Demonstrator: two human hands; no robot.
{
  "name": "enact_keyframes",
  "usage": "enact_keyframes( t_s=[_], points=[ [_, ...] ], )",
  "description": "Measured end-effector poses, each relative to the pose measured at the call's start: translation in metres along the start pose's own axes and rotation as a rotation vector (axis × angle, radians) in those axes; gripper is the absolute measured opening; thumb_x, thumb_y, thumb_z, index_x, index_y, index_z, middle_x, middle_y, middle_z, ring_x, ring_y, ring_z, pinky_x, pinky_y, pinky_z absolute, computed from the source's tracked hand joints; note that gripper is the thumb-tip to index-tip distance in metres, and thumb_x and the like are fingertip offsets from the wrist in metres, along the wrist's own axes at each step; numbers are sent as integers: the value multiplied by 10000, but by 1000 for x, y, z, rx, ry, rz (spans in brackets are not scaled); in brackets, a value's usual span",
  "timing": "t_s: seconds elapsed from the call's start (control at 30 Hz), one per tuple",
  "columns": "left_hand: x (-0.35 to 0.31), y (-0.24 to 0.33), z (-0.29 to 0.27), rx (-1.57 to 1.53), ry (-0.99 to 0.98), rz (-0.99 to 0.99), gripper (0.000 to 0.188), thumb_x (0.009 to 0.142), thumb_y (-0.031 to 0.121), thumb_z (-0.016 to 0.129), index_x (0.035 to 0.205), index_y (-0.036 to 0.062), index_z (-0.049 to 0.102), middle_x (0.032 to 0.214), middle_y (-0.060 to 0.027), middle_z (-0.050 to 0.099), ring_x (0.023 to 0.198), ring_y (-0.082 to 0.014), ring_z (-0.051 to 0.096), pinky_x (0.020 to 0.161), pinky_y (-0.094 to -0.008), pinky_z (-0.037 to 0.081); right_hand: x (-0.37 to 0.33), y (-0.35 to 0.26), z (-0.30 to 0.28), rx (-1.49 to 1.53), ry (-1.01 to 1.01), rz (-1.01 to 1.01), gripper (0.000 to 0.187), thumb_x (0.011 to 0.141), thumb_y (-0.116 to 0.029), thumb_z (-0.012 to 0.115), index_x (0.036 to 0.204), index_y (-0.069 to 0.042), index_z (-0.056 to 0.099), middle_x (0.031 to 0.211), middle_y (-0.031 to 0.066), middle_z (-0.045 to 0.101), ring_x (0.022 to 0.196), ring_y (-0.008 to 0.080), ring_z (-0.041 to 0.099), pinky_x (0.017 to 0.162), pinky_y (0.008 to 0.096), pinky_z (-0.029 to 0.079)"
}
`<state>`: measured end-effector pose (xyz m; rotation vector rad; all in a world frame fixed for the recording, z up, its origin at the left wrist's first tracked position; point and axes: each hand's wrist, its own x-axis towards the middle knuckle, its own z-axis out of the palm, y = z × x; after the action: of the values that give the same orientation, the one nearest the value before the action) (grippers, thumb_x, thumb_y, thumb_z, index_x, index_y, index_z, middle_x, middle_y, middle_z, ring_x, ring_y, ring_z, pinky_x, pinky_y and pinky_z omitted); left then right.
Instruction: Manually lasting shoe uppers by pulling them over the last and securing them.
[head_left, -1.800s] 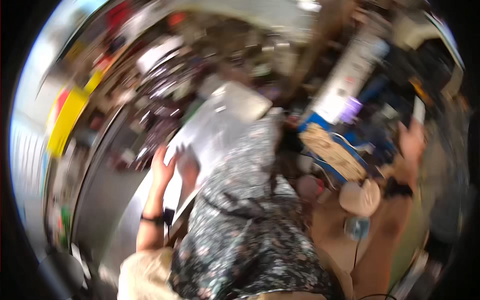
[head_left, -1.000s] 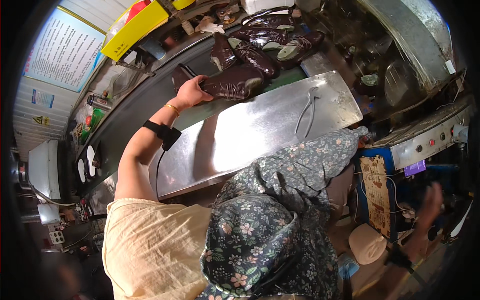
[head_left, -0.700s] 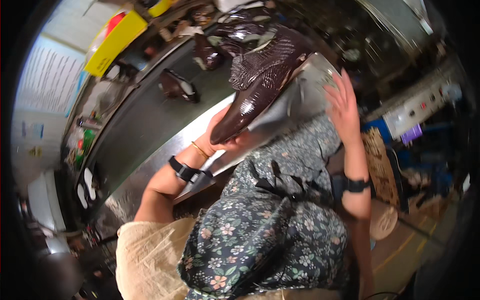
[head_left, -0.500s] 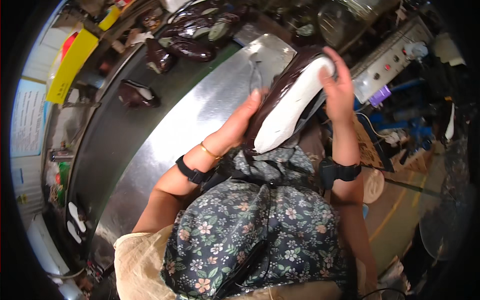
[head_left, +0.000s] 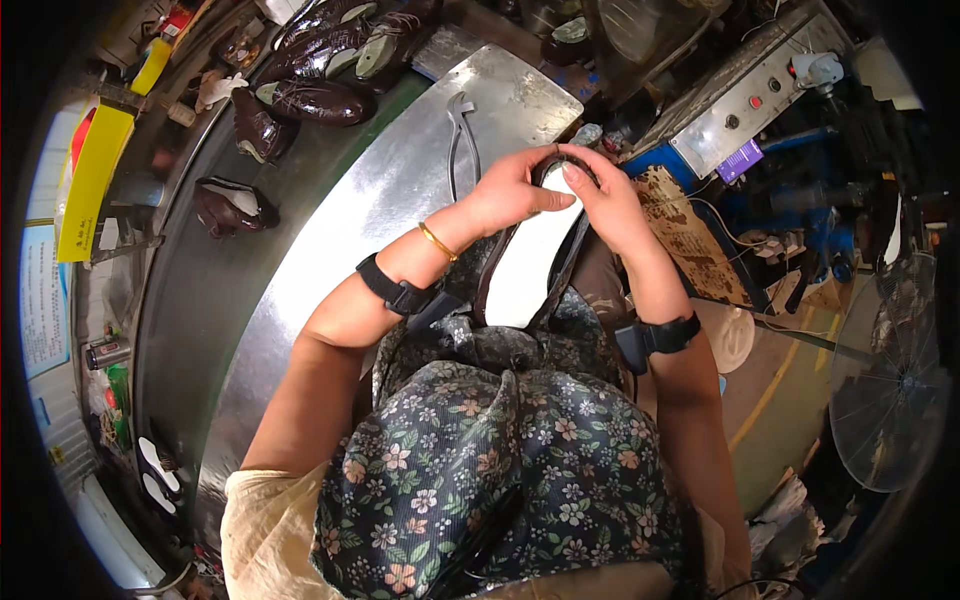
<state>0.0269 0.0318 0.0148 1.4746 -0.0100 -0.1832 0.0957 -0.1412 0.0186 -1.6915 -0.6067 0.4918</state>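
A glossy dark brown shoe upper [head_left: 486,270] with a long white sole face [head_left: 528,262] turned up rests against my apron at its near end. Its far end is between my two hands. My left hand [head_left: 508,188] wraps that end from the left, thumb lying across the white face. From the right, my right hand [head_left: 606,200] closes over the same end, its thumb pressed on the tip. The far edge and the underside are covered by my fingers. Just left of the shoe, metal pincers [head_left: 460,140] lie on the steel tabletop [head_left: 345,225].
Beyond the steel top runs a dark curved belt [head_left: 200,310]. Several glossy brown shoes [head_left: 322,102] are heaped at its far end, and a single shoe [head_left: 235,205] lies nearer. A control box [head_left: 745,105] stands at the far right, a round fan guard [head_left: 888,390] farther right.
The shoe has come down and swung more upright, its near end now at my apron. My left hand has slid from its side up to the far end, meeting my right hand.
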Motion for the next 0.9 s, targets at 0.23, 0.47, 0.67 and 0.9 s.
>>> enact_keyframes(
  t_s=[0.23, 0.47, 0.67, 0.9],
  points=[
    [-9, -6, 19, 505, 211, 222, 632, 780, 154, 789, 1312, -45, 511, 1037, -127, 655, 882, -197, 604, 804, -293, 483, -17, -8, 15, -154, 208, -118, 285, 931, -135, 607, 1174, 14, 614, 1063, 194, 682, 982, 246, 665, 861, 338, 499],
    [-17, 42, -7, 458, -196, -20, 672, 864, 166, 717, 1411, -54, 394, 1299, -163, 594, 1139, -204, 587, 966, -319, 460, -31, -5, -10, -335, 85, -223, 316, 948, -237, 607, 1177, -20, 623, 1038, 221, 672, 966, 350, 669, 801, 355, 522],
    [3, 21, 0, 554, -22, 244, 692, 835, 195, 760, 1398, -16, 417, 1351, -162, 525, 1228, -197, 508, 1021, -298, 416, -10, -2, -6, -255, 224, -247, 289, 961, -252, 587, 1091, -3, 656, 939, 218, 687, 897, 272, 691, 769, 341, 514],
    [34, -1, 34, 103, 130, 22, 524, 825, 123, 743, 1290, 44, 515, 1019, -82, 658, 864, -148, 621, 762, -290, 526, -87, 16, 29, 64, 374, -57, 339, 945, -114, 572, 1242, 46, 542, 1148, 110, 653, 998, 168, 613, 887, 301, 474]
  ],
)
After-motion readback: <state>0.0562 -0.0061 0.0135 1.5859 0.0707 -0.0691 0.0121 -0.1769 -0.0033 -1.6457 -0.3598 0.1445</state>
